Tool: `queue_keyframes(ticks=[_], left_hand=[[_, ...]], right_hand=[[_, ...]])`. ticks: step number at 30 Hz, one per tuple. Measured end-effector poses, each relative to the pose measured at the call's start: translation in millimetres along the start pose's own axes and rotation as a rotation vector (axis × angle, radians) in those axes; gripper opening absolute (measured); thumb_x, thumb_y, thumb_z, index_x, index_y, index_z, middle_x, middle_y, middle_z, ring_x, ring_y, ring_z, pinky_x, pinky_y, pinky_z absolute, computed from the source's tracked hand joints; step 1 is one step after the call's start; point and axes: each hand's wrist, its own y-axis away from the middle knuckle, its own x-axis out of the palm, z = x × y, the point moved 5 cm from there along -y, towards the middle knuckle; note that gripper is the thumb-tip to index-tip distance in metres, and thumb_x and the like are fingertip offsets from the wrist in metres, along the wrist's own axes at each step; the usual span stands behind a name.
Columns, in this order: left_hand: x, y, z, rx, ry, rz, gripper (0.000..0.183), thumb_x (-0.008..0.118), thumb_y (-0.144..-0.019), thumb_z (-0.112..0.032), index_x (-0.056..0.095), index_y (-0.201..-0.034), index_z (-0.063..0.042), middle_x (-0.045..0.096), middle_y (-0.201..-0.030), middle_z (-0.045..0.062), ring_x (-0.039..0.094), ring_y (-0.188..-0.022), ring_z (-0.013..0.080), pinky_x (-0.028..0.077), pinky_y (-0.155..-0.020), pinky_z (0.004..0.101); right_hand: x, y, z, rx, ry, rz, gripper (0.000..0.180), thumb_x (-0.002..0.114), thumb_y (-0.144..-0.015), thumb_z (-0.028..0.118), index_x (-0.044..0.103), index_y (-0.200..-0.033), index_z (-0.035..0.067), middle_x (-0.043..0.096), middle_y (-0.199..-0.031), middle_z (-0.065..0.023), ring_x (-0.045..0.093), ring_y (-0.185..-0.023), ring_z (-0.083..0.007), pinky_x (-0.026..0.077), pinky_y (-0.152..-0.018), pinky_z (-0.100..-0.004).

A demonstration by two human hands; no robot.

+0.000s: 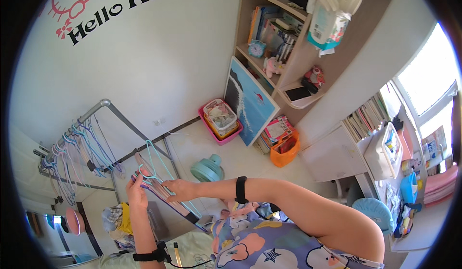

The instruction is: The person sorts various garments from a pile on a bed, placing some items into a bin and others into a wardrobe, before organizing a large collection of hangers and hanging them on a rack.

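Observation:
Several clothes hangers (168, 173) are gathered in front of me, a turquoise one among purple and pale pinkish ones. Their hook ends lie in my left hand (139, 189), whose fingers are closed around them. Across the middle of the bundle, my right hand (180, 190) grips the hanger bars. A black clip or pad (192, 217) sits near the lower end of the bundle. To the left, many more hangers (77, 149) in blue, pink and white hang from the rail of a grey metal rack (104, 104). How many I hold cannot be told.
A turquoise fan-like item (207, 168) stands on the floor beyond my right hand. Behind it are a pink basket (221, 139), a seascape painting (249, 99) against the shelves (279, 66) and an orange bag (286, 152). A pile of clothes (119, 220) lies lower left.

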Motion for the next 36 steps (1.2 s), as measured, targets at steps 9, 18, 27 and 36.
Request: queue_keyframes(ticks=[9, 18, 27, 36], left_hand=[[-24.9, -74.7, -32.3, -0.041, -0.034, -0.025, 0.022, 0.059, -0.083, -0.006, 0.059, -0.104, 0.002, 0.064, -0.093, 0.006, 0.059, -0.085, 0.0135, 0.043, -0.068, 0.0254], [-64.6, -165.3, -53.9, -0.047, -0.021, 0.007, 0.020, 0.061, -0.082, -0.006, 0.059, -0.101, 0.000, 0.064, -0.092, 0.006, 0.059, -0.077, 0.0124, 0.042, -0.059, 0.0256], [-121.3, -211.2, -87.8, -0.048, -0.063, -0.195, 0.017, 0.069, -0.073, -0.009, 0.063, -0.088, -0.004, 0.065, -0.081, 0.001, 0.054, -0.069, 0.0091, 0.037, -0.057, 0.0233], [-102.8, -205.7, -116.5, 0.008, -0.197, -0.017, 0.019, 0.056, -0.082, -0.007, 0.059, -0.099, 0.001, 0.066, -0.084, 0.008, 0.059, -0.081, 0.0150, 0.043, -0.074, 0.0291]], right_hand=[[-10.0, -82.9, -31.1, 0.061, -0.049, 0.058, 0.058, 0.062, -0.075, 0.024, 0.040, -0.120, -0.003, 0.060, -0.089, -0.0235, 0.059, -0.085, -0.0386, 0.046, -0.074, -0.0427], [-8.7, -166.8, -50.0, 0.139, -0.029, -0.011, 0.059, 0.063, -0.072, 0.023, 0.041, -0.121, -0.001, 0.061, -0.084, -0.0237, 0.060, -0.080, -0.0403, 0.047, -0.070, -0.0459], [-11.0, -220.4, -13.2, 0.239, -0.081, -0.032, 0.051, 0.058, -0.078, 0.011, 0.040, -0.126, 0.006, 0.061, -0.109, -0.0130, 0.064, -0.086, -0.0221, 0.050, -0.076, -0.0331], [-33.2, -261.4, -12.5, 0.208, 0.007, -0.327, 0.041, 0.058, -0.080, 0.009, 0.047, -0.120, 0.006, 0.060, -0.108, -0.0119, 0.060, -0.092, -0.0216, 0.049, -0.078, -0.0324]])
